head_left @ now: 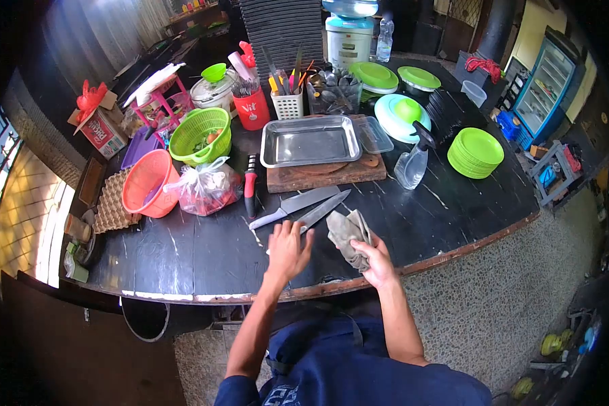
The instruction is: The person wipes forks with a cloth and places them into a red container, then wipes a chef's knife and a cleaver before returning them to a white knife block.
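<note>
My left hand [289, 252] is over the handle of a kitchen knife, its fingers bent around it. This knife's blade [327, 208] points away to the right on the black table. Just beyond it lies a second, larger knife [301, 203], its pale handle toward the left. My right hand [379, 264] is closed on a crumpled grey-beige cloth [347, 238], held near the table's front edge. A red-and-black knife sharpener [250, 186] lies left of the knives. Behind them, a metal tray [311, 145] rests on a wooden cutting board [294, 179].
On the left are a plastic bag of red items [206, 189], an orange basket [149, 186], egg trays [113, 203] and a green basket [199, 135]. A clear spray bottle [411, 166] and stacked green plates [475, 154] stand right. Utensil holders [287, 106] line the back.
</note>
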`<state>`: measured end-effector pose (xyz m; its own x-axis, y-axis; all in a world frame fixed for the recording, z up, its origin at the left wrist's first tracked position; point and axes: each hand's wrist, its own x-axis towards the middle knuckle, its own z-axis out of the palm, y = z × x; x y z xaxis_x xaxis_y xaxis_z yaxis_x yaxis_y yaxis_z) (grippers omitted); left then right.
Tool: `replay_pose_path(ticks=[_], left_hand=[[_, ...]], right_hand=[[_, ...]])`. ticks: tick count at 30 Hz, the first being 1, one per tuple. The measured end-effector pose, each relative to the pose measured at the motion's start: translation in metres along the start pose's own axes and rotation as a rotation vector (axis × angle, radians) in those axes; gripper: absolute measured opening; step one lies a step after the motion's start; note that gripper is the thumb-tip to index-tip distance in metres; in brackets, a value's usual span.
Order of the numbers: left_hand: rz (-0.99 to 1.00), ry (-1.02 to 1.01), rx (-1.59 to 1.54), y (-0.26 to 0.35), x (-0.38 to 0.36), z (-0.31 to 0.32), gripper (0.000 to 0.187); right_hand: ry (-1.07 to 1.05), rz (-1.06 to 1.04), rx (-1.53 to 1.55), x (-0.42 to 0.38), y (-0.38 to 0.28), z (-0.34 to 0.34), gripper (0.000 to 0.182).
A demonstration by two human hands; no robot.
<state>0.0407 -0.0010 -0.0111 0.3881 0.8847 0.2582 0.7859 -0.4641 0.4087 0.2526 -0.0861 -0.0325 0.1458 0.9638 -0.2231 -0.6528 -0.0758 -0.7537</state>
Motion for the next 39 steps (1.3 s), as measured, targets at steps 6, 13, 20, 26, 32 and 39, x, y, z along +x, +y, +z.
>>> replay_pose_path(ticks=[6,13,20,26,32,39], left_hand=[[-0.319,-0.072,-1.355,0.047,-0.028,0.018,0.035],[-0.517,0.051,-1.36,0.062,-0.045,0.038,0.029],[-0.459,-0.11,-1.209,0.093,-0.031,-0.009,0.059],[-0.351,-0.296,-0.966,0.056,-0.01,-0.006,0.046],[-0.158,0.061,0.189,-0.03,-0.026,0.041,0.049],[-0.215,-0.216,-0.112,-0.045,-0.041,0.035,0.045]], right_hand=[[-0.034,0.142,0.097,-0.009,0.015,0.021,0.031],[0.195,-0.568,-0.871,-0.013,0.042,0.029,0.043],[-0.085,-0.865,-1.304,-0.031,0.007,0.047,0.069],[0.114,-0.352,-0.464,-0.009,0.031,0.001,0.041],[0.145,-0.044,0.098,-0.023,0.004,-0.019,0.049],[0.291,-0.101,-0.055,-0.013,0.003,-0.035,0.047]])
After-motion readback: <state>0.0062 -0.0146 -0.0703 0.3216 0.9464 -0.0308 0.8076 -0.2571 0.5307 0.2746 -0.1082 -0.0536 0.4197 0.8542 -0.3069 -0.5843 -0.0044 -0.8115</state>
